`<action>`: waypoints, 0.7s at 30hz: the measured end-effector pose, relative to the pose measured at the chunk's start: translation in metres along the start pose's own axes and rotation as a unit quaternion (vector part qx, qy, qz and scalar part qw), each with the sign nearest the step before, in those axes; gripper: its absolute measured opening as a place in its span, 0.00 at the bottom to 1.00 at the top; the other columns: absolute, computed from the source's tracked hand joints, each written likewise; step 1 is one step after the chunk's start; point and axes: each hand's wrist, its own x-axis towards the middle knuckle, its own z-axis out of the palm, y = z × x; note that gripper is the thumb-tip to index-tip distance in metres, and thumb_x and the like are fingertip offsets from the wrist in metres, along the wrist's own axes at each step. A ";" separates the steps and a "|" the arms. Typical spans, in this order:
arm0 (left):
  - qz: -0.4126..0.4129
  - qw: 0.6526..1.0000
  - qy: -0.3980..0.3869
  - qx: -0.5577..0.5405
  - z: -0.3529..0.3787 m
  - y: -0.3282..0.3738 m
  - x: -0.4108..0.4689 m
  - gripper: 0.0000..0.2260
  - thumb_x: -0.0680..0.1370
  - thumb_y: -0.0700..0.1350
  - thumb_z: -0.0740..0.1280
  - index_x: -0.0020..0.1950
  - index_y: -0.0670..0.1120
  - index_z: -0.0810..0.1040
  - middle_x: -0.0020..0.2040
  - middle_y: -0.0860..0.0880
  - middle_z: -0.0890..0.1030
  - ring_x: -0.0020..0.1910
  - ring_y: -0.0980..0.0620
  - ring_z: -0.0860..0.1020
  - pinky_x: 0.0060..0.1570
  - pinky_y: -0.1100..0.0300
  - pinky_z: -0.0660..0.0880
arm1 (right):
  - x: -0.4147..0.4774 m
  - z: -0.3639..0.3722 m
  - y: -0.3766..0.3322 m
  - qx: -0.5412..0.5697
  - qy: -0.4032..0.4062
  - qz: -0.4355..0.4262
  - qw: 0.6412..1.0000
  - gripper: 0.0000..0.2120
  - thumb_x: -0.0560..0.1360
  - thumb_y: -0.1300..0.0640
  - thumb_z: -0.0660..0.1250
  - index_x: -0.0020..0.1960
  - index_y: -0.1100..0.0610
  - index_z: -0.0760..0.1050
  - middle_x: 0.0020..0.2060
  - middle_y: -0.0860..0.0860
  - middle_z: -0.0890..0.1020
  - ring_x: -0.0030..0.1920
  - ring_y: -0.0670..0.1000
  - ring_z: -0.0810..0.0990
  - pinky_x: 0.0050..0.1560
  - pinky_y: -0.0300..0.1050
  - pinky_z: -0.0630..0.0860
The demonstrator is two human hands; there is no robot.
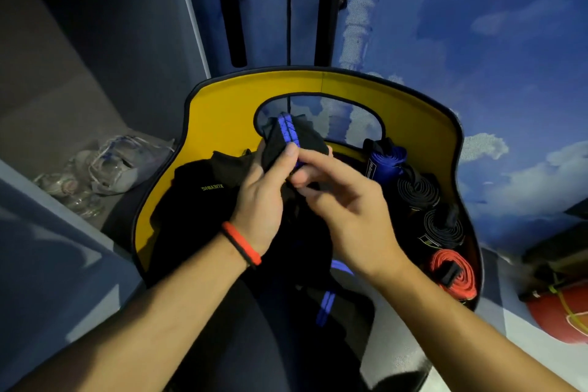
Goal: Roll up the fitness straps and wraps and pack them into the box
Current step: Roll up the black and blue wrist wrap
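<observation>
Blue cloud-painted wall [477, 41] rose behind the yellow-lined, black-edged box [222, 111]. Above it, the left hand [261, 197] and right hand [346, 210] each had a pinching grip on a black woven wrap [283, 137] with a blue stripe. Tightly coiled blue roll [386, 162], black rolls [416, 192] and red roll [453, 274] lined the box's right side.

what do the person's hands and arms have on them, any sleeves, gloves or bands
Both forearms are bare, no sleeves in view. Neither the left hand nor the right hand wears a glove. The left wrist carries a red band with a thin black band beside it. No watch or ring shows on the right.
</observation>
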 end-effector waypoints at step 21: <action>-0.133 0.985 0.111 0.014 0.005 -0.003 0.011 0.14 0.79 0.54 0.69 0.60 0.49 0.82 0.49 0.46 0.87 0.48 0.47 0.86 0.50 0.49 0.83 | 0.000 -0.002 0.025 0.115 0.005 0.292 0.949 0.15 0.84 0.49 0.61 0.61 0.55 0.82 0.56 0.56 0.87 0.59 0.58 0.85 0.68 0.62 0.75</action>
